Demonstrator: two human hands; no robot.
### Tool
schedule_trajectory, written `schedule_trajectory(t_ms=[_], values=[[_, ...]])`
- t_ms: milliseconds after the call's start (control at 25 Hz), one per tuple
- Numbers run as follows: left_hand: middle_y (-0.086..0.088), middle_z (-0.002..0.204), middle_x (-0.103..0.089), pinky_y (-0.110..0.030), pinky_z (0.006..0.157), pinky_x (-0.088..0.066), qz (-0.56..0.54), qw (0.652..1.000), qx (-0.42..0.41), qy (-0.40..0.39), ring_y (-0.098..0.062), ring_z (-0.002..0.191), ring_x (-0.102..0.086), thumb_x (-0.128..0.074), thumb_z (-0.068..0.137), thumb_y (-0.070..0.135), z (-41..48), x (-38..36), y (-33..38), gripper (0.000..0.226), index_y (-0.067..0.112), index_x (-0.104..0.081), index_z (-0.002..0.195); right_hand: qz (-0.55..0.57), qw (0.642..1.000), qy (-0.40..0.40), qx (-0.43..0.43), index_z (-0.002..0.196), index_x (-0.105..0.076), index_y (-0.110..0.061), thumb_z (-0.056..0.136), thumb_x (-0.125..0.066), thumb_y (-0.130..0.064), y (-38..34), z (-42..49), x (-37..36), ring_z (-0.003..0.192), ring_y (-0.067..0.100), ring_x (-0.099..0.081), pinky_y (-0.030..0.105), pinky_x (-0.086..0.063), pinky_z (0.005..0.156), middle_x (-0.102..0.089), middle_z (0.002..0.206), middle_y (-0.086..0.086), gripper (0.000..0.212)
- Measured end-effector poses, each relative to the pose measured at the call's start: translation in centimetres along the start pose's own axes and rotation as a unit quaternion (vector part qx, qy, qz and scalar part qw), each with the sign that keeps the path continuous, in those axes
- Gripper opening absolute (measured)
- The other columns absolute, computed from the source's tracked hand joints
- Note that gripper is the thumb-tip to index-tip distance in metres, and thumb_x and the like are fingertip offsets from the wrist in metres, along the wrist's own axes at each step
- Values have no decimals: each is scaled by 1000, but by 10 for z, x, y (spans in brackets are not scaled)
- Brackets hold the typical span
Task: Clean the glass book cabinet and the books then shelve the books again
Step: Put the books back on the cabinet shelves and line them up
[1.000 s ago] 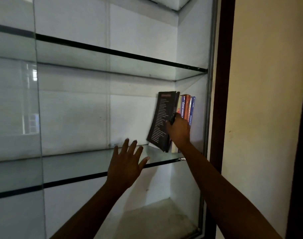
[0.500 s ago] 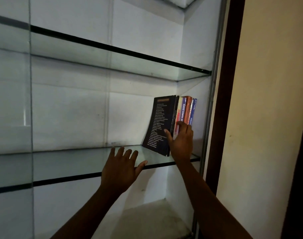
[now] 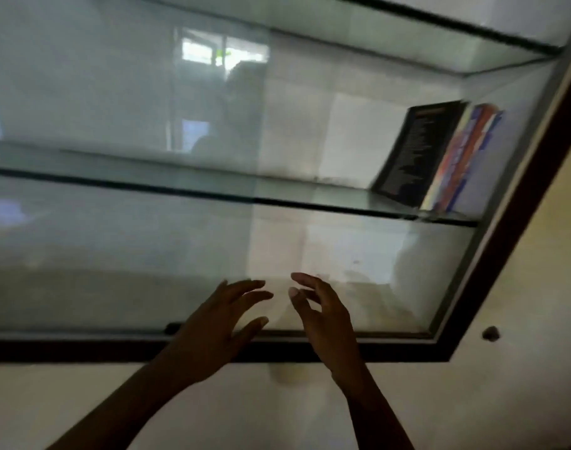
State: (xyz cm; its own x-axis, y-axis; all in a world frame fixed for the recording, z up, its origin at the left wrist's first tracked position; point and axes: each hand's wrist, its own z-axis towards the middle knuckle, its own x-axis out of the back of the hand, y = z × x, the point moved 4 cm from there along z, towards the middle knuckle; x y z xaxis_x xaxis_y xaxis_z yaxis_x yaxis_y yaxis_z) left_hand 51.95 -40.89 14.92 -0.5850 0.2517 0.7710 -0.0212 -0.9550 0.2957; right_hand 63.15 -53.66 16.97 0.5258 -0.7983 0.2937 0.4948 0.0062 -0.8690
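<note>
- The glass cabinet [image 3: 82, 350] fills the view.
- Its middle shelf [image 3: 326, 191] carries the books [image 3: 417, 154] at the right end, leaning on the side wall, probably for support.
- The left hand [image 3: 212, 329] and right hand [image 3: 323, 316] hover by the bottom frame, each grip released, holding nothing.

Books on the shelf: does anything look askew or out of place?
Yes. The black book leans against the coloured books at the glass shelf's right end, its foot splayed leftward rather than upright. The view itself is tilted.
</note>
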Motion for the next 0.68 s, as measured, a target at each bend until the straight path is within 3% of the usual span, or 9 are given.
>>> schedule_trajectory(t_ms=[120,200,280,360,400,480,560,680], values=[[21,130,-47,-1,97,-27,-47,984,167,39,7,119,-43,-27,87,71,-138,47,-49,50,42,-49,121,27,990,-134,-25,109,-54,-33,92,-57,-23,-13,-59,-110,101,-8,-55,1,-40,72,-56,117,-13,20],[18,124,-49,6,83,-29,-30,958,277,59,6,108,-50,-39,86,60,-242,90,-76,32,45,-48,113,26,972,-230,-42,110,-53,-35,91,-57,-26,-28,-107,-193,103,-2,-55,1,-40,71,-55,119,-14,21],[7,118,-57,4,77,-35,-28,922,379,78,6,97,-55,-44,83,59,-350,133,-89,24,53,-52,105,38,944,-323,-51,112,-53,-34,92,-57,-26,-46,-157,-269,103,3,-55,1,-40,72,-54,119,-13,22],[3,107,-63,1,82,-35,-5,886,451,106,9,97,-55,-41,82,72,-448,174,-88,29,64,-50,108,49,914,-398,-56,114,-54,-29,92,-57,-22,-62,-205,-335,100,4,-56,2,-40,73,-55,118,-10,23],[3,102,-64,-4,83,-38,-12,859,495,131,7,97,-58,-47,81,67,-487,190,-83,26,66,-51,106,47,900,-429,-57,116,-55,-24,92,-58,-20,-67,-226,-362,101,5,-56,3,-40,74,-55,118,-9,25],[-8,106,-66,-18,82,-39,-14,792,582,183,-16,101,-62,-60,87,33,-566,218,-65,24,43,-62,108,30,857,-511,-60,122,-53,-12,91,-58,-12,-75,-274,-421,103,7,-53,3,-40,73,-54,116,-6,31],[-13,112,-64,-13,76,-37,-26,737,641,212,-18,101,-58,-60,89,4,-634,233,-48,24,14,-64,110,7,806,-589,-65,122,-52,-6,89,-59,-6,-67,-319,-470,105,9,-53,6,-43,75,-54,122,-1,33],[-5,106,-64,-12,71,-41,-32,676,699,231,-17,102,-58,-57,89,4,-716,244,-35,28,28,-60,102,-32,760,-645,-74,107,-53,-23,85,-67,-18,-44,-369,-522,106,14,-58,27,-47,91,-58,126,9,26]])
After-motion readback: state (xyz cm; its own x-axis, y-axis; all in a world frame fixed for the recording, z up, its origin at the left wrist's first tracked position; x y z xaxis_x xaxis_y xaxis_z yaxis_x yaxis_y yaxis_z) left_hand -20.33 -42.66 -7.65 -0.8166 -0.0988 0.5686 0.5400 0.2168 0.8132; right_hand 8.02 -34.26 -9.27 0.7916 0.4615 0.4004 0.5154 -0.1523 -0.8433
